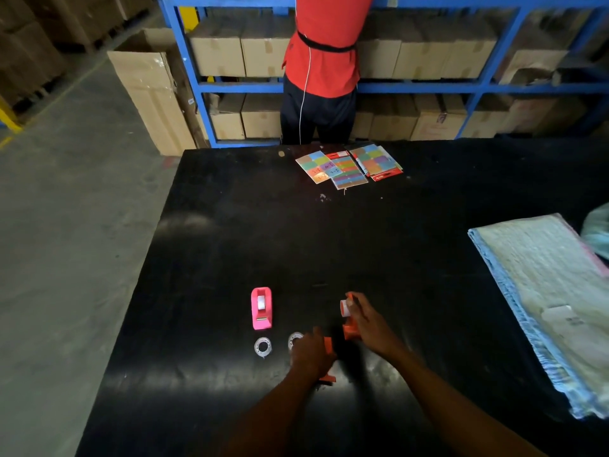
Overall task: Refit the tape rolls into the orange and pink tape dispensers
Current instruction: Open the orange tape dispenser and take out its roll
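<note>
A black table [230, 245] is seen before blue shelves [428, 87] of boxes; its middle is bare; a folded cloth [543, 291] lies at the right edge; the pink dispenser [261, 308] stands beside a loose tape roll [263, 346]; one orange dispenser [350, 319] is pinched by the right hand [369, 324]; another orange dispenser [328, 351] is gripped by the left hand [311, 356].

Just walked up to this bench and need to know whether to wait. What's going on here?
A person is working on tape dispensers at a black table. The right hand holds an orange dispenser with a white roll at its top; the left hand covers another orange piece. A pink dispenser stands untouched, already holding a roll. Two clear tape rolls lie loose nearby.
</note>
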### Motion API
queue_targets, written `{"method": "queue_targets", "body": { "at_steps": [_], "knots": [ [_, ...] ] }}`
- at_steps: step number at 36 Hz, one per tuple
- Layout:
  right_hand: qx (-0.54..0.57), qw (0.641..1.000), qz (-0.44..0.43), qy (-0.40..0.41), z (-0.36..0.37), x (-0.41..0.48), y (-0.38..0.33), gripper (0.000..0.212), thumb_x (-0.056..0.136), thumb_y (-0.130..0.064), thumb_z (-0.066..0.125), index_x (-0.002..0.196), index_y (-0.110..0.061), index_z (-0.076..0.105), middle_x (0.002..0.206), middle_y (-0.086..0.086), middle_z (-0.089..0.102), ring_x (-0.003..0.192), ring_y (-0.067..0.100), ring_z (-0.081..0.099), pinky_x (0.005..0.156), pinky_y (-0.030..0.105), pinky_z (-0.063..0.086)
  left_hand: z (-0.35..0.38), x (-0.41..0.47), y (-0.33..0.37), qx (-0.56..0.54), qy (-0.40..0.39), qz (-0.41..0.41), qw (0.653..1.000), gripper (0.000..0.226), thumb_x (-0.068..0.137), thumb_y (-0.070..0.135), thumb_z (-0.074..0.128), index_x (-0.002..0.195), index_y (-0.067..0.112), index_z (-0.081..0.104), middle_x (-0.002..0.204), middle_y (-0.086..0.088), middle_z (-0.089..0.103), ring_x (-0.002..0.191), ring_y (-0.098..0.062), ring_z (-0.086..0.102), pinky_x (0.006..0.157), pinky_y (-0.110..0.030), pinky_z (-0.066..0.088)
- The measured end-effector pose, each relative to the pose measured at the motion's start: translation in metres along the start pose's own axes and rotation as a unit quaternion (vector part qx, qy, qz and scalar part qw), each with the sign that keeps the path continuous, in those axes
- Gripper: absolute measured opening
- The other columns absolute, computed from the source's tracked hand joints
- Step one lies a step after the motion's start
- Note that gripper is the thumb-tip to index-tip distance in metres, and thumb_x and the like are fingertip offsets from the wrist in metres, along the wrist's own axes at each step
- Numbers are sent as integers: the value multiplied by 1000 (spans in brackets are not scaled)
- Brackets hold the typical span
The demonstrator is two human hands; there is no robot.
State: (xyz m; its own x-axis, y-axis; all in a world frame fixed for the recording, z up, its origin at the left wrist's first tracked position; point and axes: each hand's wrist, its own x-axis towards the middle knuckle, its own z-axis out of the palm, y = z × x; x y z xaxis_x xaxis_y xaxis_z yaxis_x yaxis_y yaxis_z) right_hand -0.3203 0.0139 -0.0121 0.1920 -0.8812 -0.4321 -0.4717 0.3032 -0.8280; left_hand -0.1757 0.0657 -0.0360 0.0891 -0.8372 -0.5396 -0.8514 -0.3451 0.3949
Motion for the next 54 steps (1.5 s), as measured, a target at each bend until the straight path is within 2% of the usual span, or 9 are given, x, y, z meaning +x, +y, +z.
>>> {"method": "queue_targets", "body": {
  "at_steps": [17,20,24,32,37,42,47,50,54],
  "knots": [
    [16,1000,17,-11,7,15,12,31,102,-47,35,131,-40,41,124,-2,55,101,5,58,82,23,47,-7,32,9,-13,27,-27,999,50,89,37,57,127,7,47,120,-17,65,111,-36,63,89,-41,51],
    [28,999,19,-15,7,16,11,34,102,-46,36,135,-37,40,122,-6,53,102,6,56,85,24,44,-20,46,6,-6,46,-43,998,68,87,45,57,139,7,34,124,-19,63,114,-39,61,93,-44,50],
    [25,999,31,-11,8,22,16,31,100,-50,36,129,-40,43,121,-3,58,100,7,60,84,27,48,-31,62,-3,-5,83,-52,995,59,83,39,62,129,9,40,118,-18,66,108,-39,64,88,-44,53],
    [21,999,27,-6,9,25,12,28,102,-46,34,125,-36,48,101,-9,64,83,2,65,63,9,47,-40,92,-18,7,114,-81,990,56,90,35,54,135,8,35,118,-19,65,110,-40,63,88,-44,51],
    [23,999,32,7,11,31,15,23,102,-45,35,120,-40,47,97,-14,63,83,-2,63,67,9,46,-34,103,-26,8,108,-88,990,55,91,40,53,133,9,36,116,-18,66,109,-39,64,87,-45,51],
    [29,999,35,-2,15,38,26,27,101,-51,33,123,-44,48,109,-6,65,94,9,65,83,27,52,-30,106,-30,4,104,-82,991,67,91,49,51,143,11,29,120,-19,64,110,-39,63,89,-45,51],
    [26,999,23,7,18,38,30,32,101,-51,32,128,-42,48,114,-6,64,98,7,64,84,26,49,-33,90,-25,-49,198,-54,977,63,94,50,47,142,12,33,127,-17,56,104,-40,64,81,-45,53],
    [29,999,23,3,21,35,28,33,101,-51,32,129,-42,48,115,-6,63,98,7,64,81,24,49,-30,79,-22,-145,235,5,961,40,96,40,50,124,11,52,107,-15,69,94,-34,68,78,-42,55],
    [28,1000,-3,-4,25,25,21,32,103,-45,34,130,-36,48,120,-6,61,105,3,60,83,16,44,-26,53,-15,-358,52,85,928,18,98,31,51,101,20,65,82,-1,68,72,-17,65,64,-28,53]
  ]
}}
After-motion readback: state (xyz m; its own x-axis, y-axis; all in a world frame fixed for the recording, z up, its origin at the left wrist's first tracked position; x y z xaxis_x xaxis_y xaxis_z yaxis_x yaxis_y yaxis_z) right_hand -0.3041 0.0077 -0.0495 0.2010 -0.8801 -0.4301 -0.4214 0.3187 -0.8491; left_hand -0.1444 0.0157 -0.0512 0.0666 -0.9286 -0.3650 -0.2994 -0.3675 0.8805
